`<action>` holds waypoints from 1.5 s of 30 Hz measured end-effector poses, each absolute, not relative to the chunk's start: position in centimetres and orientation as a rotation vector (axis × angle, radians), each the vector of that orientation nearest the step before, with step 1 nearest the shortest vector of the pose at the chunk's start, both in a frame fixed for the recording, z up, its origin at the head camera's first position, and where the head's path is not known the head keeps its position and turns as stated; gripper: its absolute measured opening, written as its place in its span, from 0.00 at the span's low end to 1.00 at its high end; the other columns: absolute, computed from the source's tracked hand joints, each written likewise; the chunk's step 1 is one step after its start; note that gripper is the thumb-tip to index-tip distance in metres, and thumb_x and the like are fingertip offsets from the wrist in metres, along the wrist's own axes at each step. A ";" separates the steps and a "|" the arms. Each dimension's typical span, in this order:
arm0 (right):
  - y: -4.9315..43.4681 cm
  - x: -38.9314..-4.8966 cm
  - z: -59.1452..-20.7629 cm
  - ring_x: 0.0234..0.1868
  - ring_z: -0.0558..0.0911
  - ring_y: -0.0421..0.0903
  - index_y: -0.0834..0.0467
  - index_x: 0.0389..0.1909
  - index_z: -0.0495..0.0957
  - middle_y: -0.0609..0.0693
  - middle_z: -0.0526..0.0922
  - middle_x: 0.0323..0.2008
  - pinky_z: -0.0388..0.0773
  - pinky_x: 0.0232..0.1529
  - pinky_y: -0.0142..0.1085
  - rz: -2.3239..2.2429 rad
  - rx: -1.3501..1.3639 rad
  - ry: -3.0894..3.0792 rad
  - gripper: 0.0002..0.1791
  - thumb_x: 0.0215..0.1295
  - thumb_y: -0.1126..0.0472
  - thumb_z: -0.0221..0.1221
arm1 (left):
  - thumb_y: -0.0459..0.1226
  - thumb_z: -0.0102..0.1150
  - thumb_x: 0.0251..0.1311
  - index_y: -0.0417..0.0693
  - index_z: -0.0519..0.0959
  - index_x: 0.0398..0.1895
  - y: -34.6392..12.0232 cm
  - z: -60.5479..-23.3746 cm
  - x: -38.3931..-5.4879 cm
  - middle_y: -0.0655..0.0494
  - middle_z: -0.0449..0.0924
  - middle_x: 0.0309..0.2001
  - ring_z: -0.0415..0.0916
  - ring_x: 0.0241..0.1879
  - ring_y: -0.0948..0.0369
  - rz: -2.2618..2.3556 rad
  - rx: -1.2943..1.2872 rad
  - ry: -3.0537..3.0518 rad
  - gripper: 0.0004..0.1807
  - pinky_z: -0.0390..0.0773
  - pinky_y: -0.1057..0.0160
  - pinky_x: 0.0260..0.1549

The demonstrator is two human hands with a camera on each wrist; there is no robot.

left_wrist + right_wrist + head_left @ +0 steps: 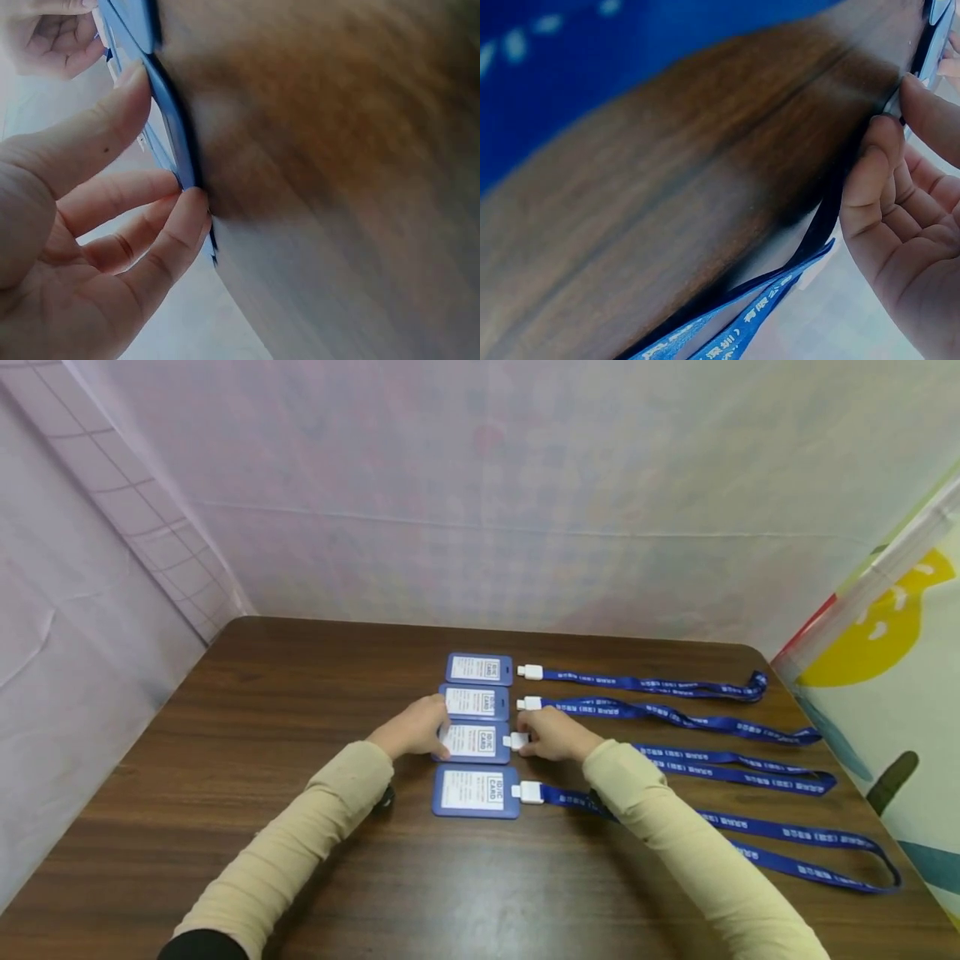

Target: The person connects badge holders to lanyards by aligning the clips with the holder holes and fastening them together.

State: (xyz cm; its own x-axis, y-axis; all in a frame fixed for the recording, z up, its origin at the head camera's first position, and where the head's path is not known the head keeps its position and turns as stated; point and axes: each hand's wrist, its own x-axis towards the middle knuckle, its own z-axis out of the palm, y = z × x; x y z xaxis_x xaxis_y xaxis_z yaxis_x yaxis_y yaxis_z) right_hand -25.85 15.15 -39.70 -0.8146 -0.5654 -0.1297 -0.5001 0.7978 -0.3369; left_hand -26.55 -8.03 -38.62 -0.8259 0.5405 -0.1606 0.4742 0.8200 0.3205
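Note:
Several blue ID card holders lie in a column on the table, each with a white printed card. My left hand holds the left end of the third card holder from the back, thumb and fingertips on its edges. My right hand pinches the white clip of a blue lanyard between thumb and fingers. That clip's tip meets the holder's slotted right end. At the front, another white clip overlaps the end of the nearest card holder.
Two card holders stand farther back, their lanyards' white clips just right of them with small gaps. Blue lanyards stretch rightward across the brown table. White curtains hang behind the table.

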 end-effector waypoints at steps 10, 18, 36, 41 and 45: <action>15.4 -25.1 -40.0 0.24 0.72 0.42 0.63 0.37 0.76 0.48 0.76 0.24 0.71 0.27 0.32 -0.495 -0.806 2.772 0.14 0.52 0.60 0.65 | 0.39 0.75 0.32 0.39 0.75 0.15 -8.2 -38.9 -26.3 0.50 0.70 0.29 0.63 0.28 0.59 0.429 0.810 2.755 0.17 0.67 0.63 0.30; 15.5 -24.6 -40.0 0.23 0.72 0.41 0.65 0.38 0.77 0.47 0.75 0.22 0.70 0.25 0.31 -0.541 -0.820 2.778 0.14 0.51 0.63 0.65 | 0.40 0.75 0.35 0.29 0.78 0.41 -8.3 -39.0 -26.1 0.42 0.75 0.41 0.72 0.41 0.52 0.404 0.771 2.772 0.30 0.72 0.57 0.45; 16.5 -24.2 -39.4 0.21 0.72 0.40 0.65 0.44 0.76 0.46 0.75 0.21 0.71 0.25 0.31 -0.559 -0.798 2.798 0.18 0.53 0.62 0.64 | 0.40 0.63 0.52 0.32 0.78 0.44 -8.7 -38.1 -25.4 0.40 0.77 0.44 0.73 0.46 0.48 0.532 0.820 2.794 0.21 0.73 0.53 0.47; 16.9 -24.3 -39.2 0.21 0.71 0.40 0.64 0.40 0.77 0.46 0.74 0.20 0.70 0.27 0.33 -0.586 -0.831 2.827 0.14 0.52 0.62 0.64 | 0.40 0.60 0.55 0.32 0.77 0.45 -8.9 -37.9 -25.1 0.39 0.76 0.46 0.72 0.48 0.48 0.571 0.814 2.808 0.20 0.73 0.54 0.47; 17.4 -24.5 -39.1 0.23 0.73 0.41 0.62 0.31 0.78 0.46 0.76 0.21 0.72 0.29 0.34 -0.605 -0.892 2.865 0.08 0.51 0.63 0.64 | 0.40 0.60 0.55 0.32 0.78 0.43 -9.0 -37.8 -24.8 0.41 0.77 0.43 0.74 0.44 0.50 0.607 0.812 2.825 0.19 0.74 0.55 0.44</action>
State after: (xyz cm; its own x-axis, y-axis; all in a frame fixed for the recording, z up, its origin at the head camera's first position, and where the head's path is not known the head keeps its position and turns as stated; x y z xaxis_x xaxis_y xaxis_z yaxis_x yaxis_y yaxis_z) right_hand -24.52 17.36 -39.11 -0.8270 -0.5608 0.0397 -0.5290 0.7523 -0.3928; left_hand -24.82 -8.96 -37.84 -0.8444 0.5352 -0.0227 0.4786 0.7728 0.4169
